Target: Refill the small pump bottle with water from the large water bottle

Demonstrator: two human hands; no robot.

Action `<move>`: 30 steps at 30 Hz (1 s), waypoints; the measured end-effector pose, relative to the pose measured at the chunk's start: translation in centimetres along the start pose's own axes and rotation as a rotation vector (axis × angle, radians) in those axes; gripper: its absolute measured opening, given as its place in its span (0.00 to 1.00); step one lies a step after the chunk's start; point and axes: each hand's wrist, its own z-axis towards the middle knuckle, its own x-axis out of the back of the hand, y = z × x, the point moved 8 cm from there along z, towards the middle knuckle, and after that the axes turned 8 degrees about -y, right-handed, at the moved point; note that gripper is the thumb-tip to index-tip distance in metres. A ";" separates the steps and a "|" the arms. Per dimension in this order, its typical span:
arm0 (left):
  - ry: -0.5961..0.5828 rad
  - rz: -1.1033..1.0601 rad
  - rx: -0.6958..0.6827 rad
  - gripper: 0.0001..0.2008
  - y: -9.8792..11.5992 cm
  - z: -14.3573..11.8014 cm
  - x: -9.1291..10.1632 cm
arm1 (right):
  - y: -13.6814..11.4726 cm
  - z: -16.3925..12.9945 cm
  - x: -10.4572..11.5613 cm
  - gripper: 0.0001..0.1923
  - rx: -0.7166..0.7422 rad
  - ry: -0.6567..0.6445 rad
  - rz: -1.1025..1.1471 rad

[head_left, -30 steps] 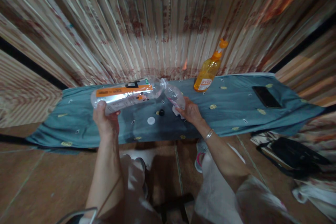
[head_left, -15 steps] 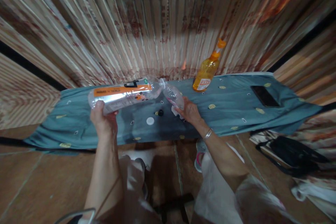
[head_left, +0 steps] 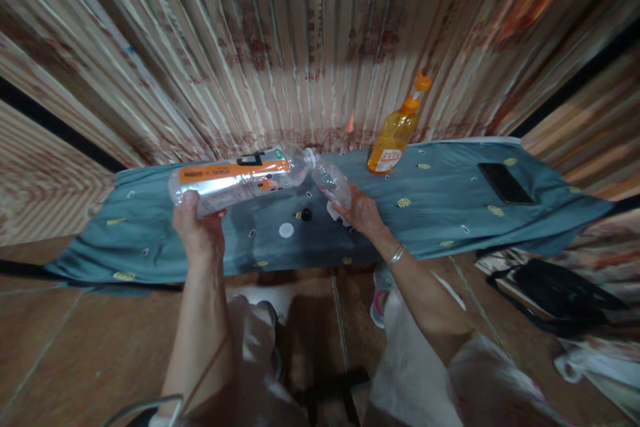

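My left hand [head_left: 200,230] is wrapped round the lower end of a large clear plastic bottle [head_left: 235,183] with an orange and silver label. The bottle lies nearly level, its neck pointing right. In my right hand [head_left: 364,211] is a smaller clear plastic bottle [head_left: 330,180], tilted so that its neck meets the large bottle's neck. Which neck sits over the other is too blurred to tell. A crumpled white piece [head_left: 337,213] shows just under my right fingers. Below the bottles, a white cap [head_left: 287,231] and a black cap [head_left: 306,215] lie on the cloth.
An orange pump bottle [head_left: 393,140] stands at the back of the table, whose teal cloth [head_left: 425,213] has a yellow pattern. To the right lies a dark phone [head_left: 504,183]. A striped curtain [head_left: 280,47] hangs behind. A black bag [head_left: 560,290] is at the lower right.
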 end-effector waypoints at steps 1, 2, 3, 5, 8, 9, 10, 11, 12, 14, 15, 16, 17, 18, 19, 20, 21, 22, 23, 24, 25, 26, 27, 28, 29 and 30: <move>0.003 -0.007 0.002 0.25 0.0 0.0 0.0 | 0.0 0.0 0.0 0.27 -0.002 0.002 0.001; 0.005 -0.013 0.003 0.26 0.0 0.0 0.0 | 0.0 0.0 0.1 0.28 -0.003 0.003 0.001; 0.004 -0.018 0.002 0.26 0.0 0.0 -0.1 | 0.0 0.0 0.1 0.28 -0.004 0.004 0.001; 0.003 -0.024 -0.002 0.27 0.1 0.0 -0.2 | 0.0 0.0 0.0 0.28 0.000 0.004 0.003; 0.000 -0.020 -0.006 0.26 0.2 0.0 -0.3 | 0.1 0.0 0.0 0.28 0.022 0.019 0.008; -0.004 -0.019 -0.007 0.25 0.2 0.0 -0.3 | 0.1 0.0 0.0 0.28 0.031 0.026 0.010; -0.008 -0.019 -0.009 0.25 0.2 0.0 -0.3 | 0.1 0.0 0.0 0.28 0.036 0.032 0.010; -0.013 -0.020 -0.011 0.25 0.1 0.0 -0.3 | 0.2 0.0 0.0 0.28 0.037 0.034 0.008; -0.015 -0.022 -0.013 0.26 0.1 0.0 -0.3 | 0.2 0.0 0.0 0.29 0.034 0.031 0.006; -0.010 -0.023 -0.014 0.27 -0.1 0.0 -0.2 | 0.2 0.0 0.0 0.30 0.022 0.017 0.003; -0.011 -0.019 -0.015 0.27 -0.2 0.0 -0.2 | 0.2 0.0 0.0 0.29 0.015 0.012 0.004; -0.015 -0.014 -0.016 0.28 -0.3 0.1 -0.2 | 0.2 0.0 0.0 0.29 0.009 0.010 0.006; -0.021 -0.009 -0.019 0.29 -0.4 0.1 -0.2 | 0.2 0.0 0.1 0.28 0.004 0.012 0.008; -0.025 -0.006 -0.024 0.29 -0.4 0.2 -0.2 | 0.1 0.0 0.2 0.28 0.000 0.016 0.012; -0.029 -0.005 -0.026 0.30 -0.4 0.2 -0.2 | 0.1 0.0 0.2 0.28 -0.002 0.019 0.017; -0.031 -0.007 -0.026 0.30 -0.4 0.2 -0.2 | 0.1 -0.1 0.2 0.27 -0.003 0.021 0.020; -0.029 -0.012 -0.024 0.30 -0.4 0.2 -0.3 | 0.0 -0.1 0.3 0.28 -0.004 0.020 0.021; -0.025 -0.018 -0.020 0.30 -0.4 0.2 -0.3 | 0.0 0.0 0.2 0.28 -0.006 0.016 0.019; -0.021 -0.022 -0.015 0.30 -0.3 0.2 -0.3 | 0.0 0.0 0.2 0.28 -0.009 0.012 0.015; -0.018 -0.025 -0.011 0.29 -0.3 0.1 -0.4 | 0.1 0.0 0.2 0.29 -0.012 0.008 0.010; -0.017 -0.023 -0.009 0.28 -0.2 0.1 -0.4 | 0.1 0.0 0.2 0.29 -0.013 0.005 0.004; -0.018 -0.018 -0.009 0.28 -0.2 0.1 -0.5 | 0.1 0.0 0.2 0.29 -0.013 0.004 -0.001; -0.022 -0.010 -0.011 0.27 -0.1 0.0 -0.6 | 0.0 0.0 0.2 0.29 -0.012 0.004 -0.007; -0.028 -0.003 -0.014 0.27 -0.1 0.0 -0.6 | 0.0 0.0 0.2 0.29 -0.012 0.002 -0.012; -0.031 0.003 -0.016 0.27 -0.1 0.0 -0.6 | 0.0 0.0 0.2 0.29 -0.013 -0.001 -0.016; -0.031 0.005 -0.016 0.27 -0.2 0.1 -0.6 | 0.0 0.0 0.1 0.29 -0.016 -0.005 -0.020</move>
